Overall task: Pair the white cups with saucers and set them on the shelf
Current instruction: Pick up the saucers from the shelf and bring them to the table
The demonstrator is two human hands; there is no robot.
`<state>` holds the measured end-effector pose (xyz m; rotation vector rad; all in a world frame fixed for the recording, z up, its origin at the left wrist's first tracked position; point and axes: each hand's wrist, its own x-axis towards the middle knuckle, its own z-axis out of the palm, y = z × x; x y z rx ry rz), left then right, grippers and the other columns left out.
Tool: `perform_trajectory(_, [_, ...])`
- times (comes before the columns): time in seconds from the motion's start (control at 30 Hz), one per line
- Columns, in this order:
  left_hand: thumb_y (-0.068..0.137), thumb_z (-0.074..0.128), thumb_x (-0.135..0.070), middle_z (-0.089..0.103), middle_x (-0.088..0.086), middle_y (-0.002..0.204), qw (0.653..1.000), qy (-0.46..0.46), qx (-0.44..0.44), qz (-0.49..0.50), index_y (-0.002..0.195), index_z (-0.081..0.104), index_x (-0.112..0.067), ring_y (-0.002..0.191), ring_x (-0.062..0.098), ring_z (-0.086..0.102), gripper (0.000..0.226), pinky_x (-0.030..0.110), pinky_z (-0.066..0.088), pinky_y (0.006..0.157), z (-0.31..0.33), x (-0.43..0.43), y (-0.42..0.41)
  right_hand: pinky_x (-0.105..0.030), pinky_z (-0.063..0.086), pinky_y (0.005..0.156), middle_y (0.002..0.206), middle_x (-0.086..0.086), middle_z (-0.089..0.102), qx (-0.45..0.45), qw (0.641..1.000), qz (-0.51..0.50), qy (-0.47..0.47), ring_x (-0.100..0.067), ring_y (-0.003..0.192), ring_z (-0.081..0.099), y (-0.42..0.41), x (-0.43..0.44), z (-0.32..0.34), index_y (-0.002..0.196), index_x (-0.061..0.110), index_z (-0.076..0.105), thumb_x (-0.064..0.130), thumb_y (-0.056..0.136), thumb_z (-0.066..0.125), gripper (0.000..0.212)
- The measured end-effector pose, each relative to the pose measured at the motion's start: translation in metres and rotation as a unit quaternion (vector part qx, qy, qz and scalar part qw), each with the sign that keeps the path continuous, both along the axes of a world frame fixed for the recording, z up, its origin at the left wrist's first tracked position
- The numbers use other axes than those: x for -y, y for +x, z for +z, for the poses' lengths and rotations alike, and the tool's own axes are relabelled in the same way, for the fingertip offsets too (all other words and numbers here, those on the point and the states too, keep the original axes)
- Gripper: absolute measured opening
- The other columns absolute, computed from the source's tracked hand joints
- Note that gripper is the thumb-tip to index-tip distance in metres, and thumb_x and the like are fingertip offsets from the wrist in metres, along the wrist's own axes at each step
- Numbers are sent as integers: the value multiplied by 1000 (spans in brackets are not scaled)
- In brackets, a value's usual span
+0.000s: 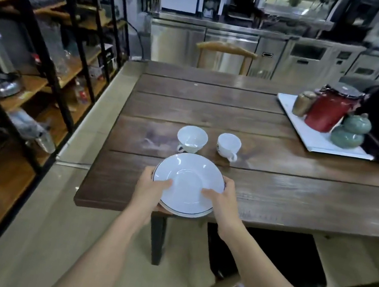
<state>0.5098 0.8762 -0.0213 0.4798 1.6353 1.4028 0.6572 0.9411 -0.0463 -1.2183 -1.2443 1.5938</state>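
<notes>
Hands grip saucers; wooden table, cups.

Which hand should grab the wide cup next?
Left, probably. The wide cup sits just beyond the left hand, its handle toward that side. The right hand can keep hold of the saucers; the smaller cup lies on its side.

Café back-of-house — steel under-counter fridges, stocked shelving, wooden table.
</notes>
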Motion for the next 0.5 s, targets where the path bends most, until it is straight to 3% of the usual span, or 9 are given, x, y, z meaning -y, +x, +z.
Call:
perform_trajectory(0.07, [84, 56, -4, 62, 8, 102, 999, -22, 11, -22, 96, 51, -16, 84, 28, 64, 18, 36, 55, 47, -5, -18, 6, -24, 44, 66, 100, 10, 55, 12, 1000, -7, -18, -5, 90, 54, 9, -19, -9, 111, 24, 41, 2, 75, 59, 45])
perform_trajectory(0.27, [86, 50, 1, 62, 7, 109, 992, -71, 52, -87, 112, 54, -14, 89, 24, 62, 31, 35, 57, 48, -24, -71, 4, -21, 49, 62, 102, 4, 56, 21, 999, -19, -38, -9, 90, 58, 16, -71, -39, 94, 29, 44, -4, 71, 58, 43])
perform_trajectory(0.33, [86, 49, 2, 61, 4, 106, 989, -90, 58, -103, 110, 54, -16, 88, 22, 61, 30, 34, 56, 46, -29, -87, 0, -26, 49, 68, 104, 0, 56, 30, 998, -24, -54, -14, 91, 59, 16, -83, -48, 92, 27, 44, -2, 69, 59, 41])
perform_trajectory(0.5, [86, 48, 5, 59, -2, 90, 982, -135, 18, -132, 102, 50, -16, 79, 17, 59, 26, 31, 53, 51, -45, -123, -7, -25, 45, 63, 100, -2, 57, 115, 992, -13, -58, -12, 88, 57, 14, -111, -67, 99, 21, 44, 0, 74, 58, 35])
